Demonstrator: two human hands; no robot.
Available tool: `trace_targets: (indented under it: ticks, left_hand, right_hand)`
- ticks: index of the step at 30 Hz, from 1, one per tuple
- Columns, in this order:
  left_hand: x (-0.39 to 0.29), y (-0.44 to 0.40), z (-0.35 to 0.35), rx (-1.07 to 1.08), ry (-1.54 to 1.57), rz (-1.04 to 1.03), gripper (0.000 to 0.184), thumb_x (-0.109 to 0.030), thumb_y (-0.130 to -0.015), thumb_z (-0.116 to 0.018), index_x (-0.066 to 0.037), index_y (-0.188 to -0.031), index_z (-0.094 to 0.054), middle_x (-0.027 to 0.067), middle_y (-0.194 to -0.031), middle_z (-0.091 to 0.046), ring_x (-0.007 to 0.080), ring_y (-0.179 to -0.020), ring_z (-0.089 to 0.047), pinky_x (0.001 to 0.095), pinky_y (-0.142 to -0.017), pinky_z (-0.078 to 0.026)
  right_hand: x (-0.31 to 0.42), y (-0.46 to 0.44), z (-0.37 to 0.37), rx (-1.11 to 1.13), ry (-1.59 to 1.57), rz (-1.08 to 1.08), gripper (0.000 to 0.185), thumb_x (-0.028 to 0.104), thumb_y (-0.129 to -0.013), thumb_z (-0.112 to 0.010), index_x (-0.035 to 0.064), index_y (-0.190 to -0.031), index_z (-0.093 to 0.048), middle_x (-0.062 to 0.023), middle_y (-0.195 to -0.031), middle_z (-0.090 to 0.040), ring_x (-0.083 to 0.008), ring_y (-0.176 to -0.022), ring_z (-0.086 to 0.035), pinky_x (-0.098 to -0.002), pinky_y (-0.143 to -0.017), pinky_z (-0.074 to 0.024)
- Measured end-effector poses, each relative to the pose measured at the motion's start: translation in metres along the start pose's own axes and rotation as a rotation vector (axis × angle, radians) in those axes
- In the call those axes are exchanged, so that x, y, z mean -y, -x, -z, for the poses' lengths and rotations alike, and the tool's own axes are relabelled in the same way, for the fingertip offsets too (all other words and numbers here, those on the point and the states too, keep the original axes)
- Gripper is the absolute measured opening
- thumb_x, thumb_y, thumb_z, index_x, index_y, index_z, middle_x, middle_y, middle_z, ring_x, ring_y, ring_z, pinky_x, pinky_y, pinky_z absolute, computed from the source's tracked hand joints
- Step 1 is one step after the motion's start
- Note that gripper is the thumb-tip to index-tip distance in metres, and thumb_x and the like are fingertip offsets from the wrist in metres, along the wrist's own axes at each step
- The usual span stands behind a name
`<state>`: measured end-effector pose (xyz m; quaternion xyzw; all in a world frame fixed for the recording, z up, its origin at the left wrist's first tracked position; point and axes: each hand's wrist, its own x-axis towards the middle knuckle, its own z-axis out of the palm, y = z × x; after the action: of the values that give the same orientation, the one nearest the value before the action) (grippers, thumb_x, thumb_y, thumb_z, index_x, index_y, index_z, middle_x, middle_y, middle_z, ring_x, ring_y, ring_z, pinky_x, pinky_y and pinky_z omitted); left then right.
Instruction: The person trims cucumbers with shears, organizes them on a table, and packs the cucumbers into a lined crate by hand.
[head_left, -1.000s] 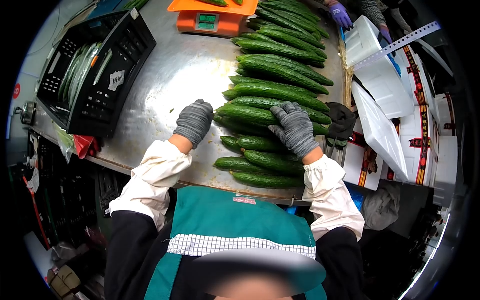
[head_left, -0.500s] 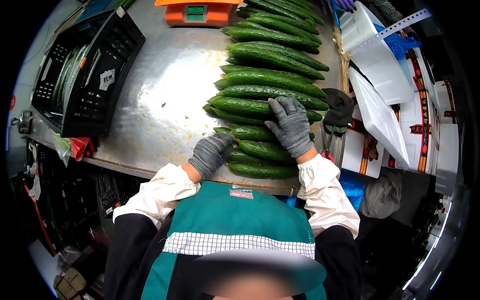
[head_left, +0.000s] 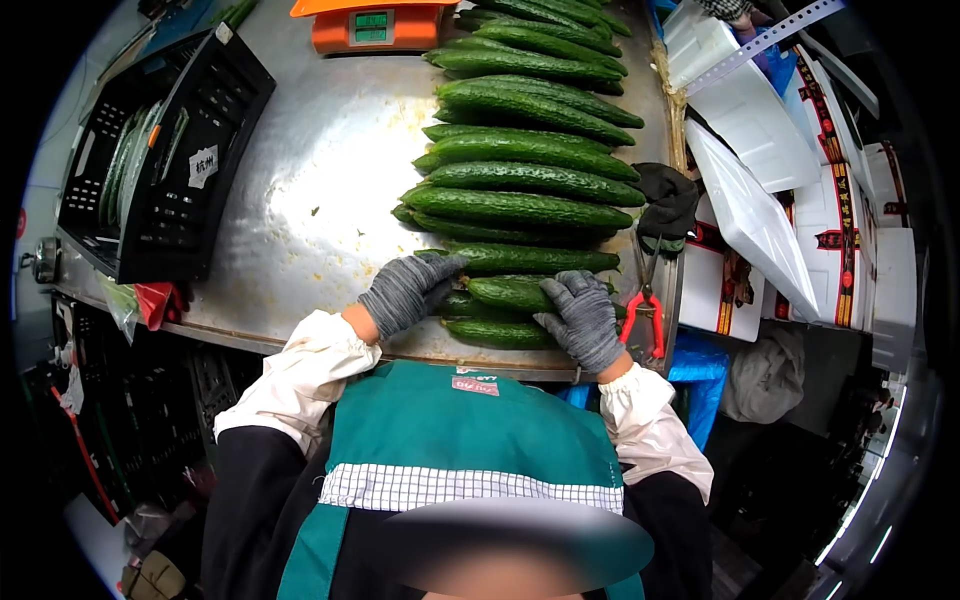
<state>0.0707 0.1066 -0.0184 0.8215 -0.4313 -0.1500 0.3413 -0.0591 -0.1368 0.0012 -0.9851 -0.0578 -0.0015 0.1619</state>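
Note:
My left hand [head_left: 408, 293], in a grey knit glove, is closed at the left tip of a long green cucumber [head_left: 535, 259]. The fingers of my right hand [head_left: 584, 322], gloved alike, curl over the right end of a shorter-looking cucumber [head_left: 505, 291] in front of it. Closest to the table edge lies another cucumber [head_left: 497, 333], just below my right fingers. Beyond my hands, several cucumbers [head_left: 525, 208] lie side by side in a column, pointing left to right.
A black crate [head_left: 190, 160] holding wrapped cucumbers stands on the metal table [head_left: 300, 240] at left. An orange scale [head_left: 375, 30] is at the back. Red-handled shears [head_left: 643, 318] and a dark cloth [head_left: 667, 200] lie at right, beside white foam boxes [head_left: 830, 240].
My right hand has come back toward me from the farther cucumbers onto a nearer one. My left hand has shifted slightly away from me. The shears' red handles now show fully.

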Motion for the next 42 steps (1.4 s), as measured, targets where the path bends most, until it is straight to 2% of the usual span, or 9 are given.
trace_targets:
  ticks: [9,22,24,28,31,34,36,37,42]
  left_hand:
    - [-0.008,-0.004,0.0,0.081,0.855,0.14,0.023,-0.007,-0.081,-0.058,-0.003,-0.104,-0.058,0.0043,-0.079,-0.059,0.0098,-0.069,-0.056,0.0237,-0.065,-0.047]
    - [-0.028,0.003,-0.004,-0.176,1.004,0.515,0.013,-0.005,-0.079,-0.057,0.003,-0.089,-0.057,0.0096,-0.075,-0.058,0.0166,-0.059,-0.058,0.028,-0.054,-0.047]
    - [-0.024,0.002,-0.006,-0.422,0.096,-0.073,0.009,-0.004,-0.077,-0.057,0.0,-0.086,-0.058,0.0139,-0.077,-0.059,0.0257,-0.065,-0.06,0.0311,-0.058,-0.047]
    - [-0.018,0.003,0.0,-0.273,-0.087,-0.073,0.011,-0.006,-0.076,-0.054,-0.005,-0.087,-0.055,0.017,-0.081,-0.057,0.0345,-0.073,-0.055,0.0389,-0.062,-0.046]
    - [-0.016,0.001,-0.001,-0.324,-0.087,-0.112,0.009,-0.005,-0.078,-0.055,-0.001,-0.086,-0.054,0.0162,-0.071,-0.055,0.0337,-0.062,-0.055,0.0361,-0.058,-0.046]
    - [-0.017,0.0,0.002,-0.425,0.161,0.028,0.007,-0.01,-0.082,-0.053,-0.003,-0.083,-0.052,0.0109,-0.066,-0.054,0.0261,-0.058,-0.055,0.0318,-0.054,-0.044]
    - [-0.019,0.003,0.015,-0.069,1.091,0.57,0.014,-0.017,-0.085,-0.051,-0.006,-0.078,-0.05,0.0041,-0.065,-0.053,0.0148,-0.056,-0.055,0.0249,-0.05,-0.041]
    - [-0.017,0.005,0.012,-0.065,1.229,0.554,0.018,-0.022,-0.086,-0.051,-0.008,-0.074,-0.048,0.0003,-0.067,-0.053,0.007,-0.057,-0.052,0.0192,-0.048,-0.038]
    - [-0.021,0.008,0.012,-0.161,1.22,0.618,0.012,-0.015,-0.086,-0.051,-0.004,-0.082,-0.051,0.0023,-0.069,-0.055,0.0099,-0.057,-0.055,0.021,-0.05,-0.042]
  right_hand:
    - [0.005,0.002,0.013,-0.055,-0.07,0.074,0.045,0.023,-0.061,-0.07,0.0059,-0.101,-0.055,-0.0123,-0.095,-0.052,-0.0302,-0.091,-0.049,-0.0414,-0.08,-0.0402]
    - [0.02,-0.005,0.026,-0.08,-0.096,0.037,0.044,0.023,-0.063,-0.069,0.0051,-0.1,-0.055,-0.0128,-0.092,-0.051,-0.031,-0.087,-0.049,-0.0417,-0.079,-0.0403]
    - [0.022,-0.007,0.03,-0.071,-0.115,0.039,0.043,0.023,-0.063,-0.069,0.0049,-0.1,-0.055,-0.0129,-0.091,-0.051,-0.031,-0.087,-0.049,-0.0415,-0.079,-0.0404]
    - [0.025,-0.007,0.033,-0.051,-0.144,0.028,0.044,0.024,-0.063,-0.069,0.0044,-0.1,-0.056,-0.0131,-0.09,-0.051,-0.0308,-0.086,-0.049,-0.0411,-0.079,-0.0404]
    - [0.026,-0.009,0.034,-0.093,-0.15,0.062,0.046,0.018,-0.059,-0.073,0.0047,-0.099,-0.056,-0.0139,-0.089,-0.051,-0.0309,-0.082,-0.051,-0.0392,-0.07,-0.0432]
    - [0.027,-0.011,0.032,-0.1,-0.176,0.062,0.046,0.017,-0.059,-0.073,0.0045,-0.1,-0.056,-0.0138,-0.089,-0.051,-0.0307,-0.081,-0.05,-0.0391,-0.07,-0.0431]
    - [0.027,-0.012,0.033,-0.083,-0.207,0.05,0.045,0.017,-0.06,-0.073,0.0043,-0.1,-0.056,-0.0138,-0.089,-0.05,-0.0307,-0.081,-0.05,-0.0392,-0.07,-0.043]
    - [0.027,-0.012,0.033,-0.068,-0.238,0.035,0.045,0.017,-0.061,-0.073,0.0041,-0.1,-0.056,-0.0138,-0.089,-0.05,-0.0308,-0.082,-0.05,-0.0392,-0.071,-0.043]
    - [0.029,-0.017,0.036,-0.062,-0.263,0.038,0.044,0.016,-0.061,-0.072,0.0037,-0.1,-0.055,-0.0141,-0.088,-0.05,-0.0312,-0.083,-0.05,-0.0391,-0.071,-0.0429]
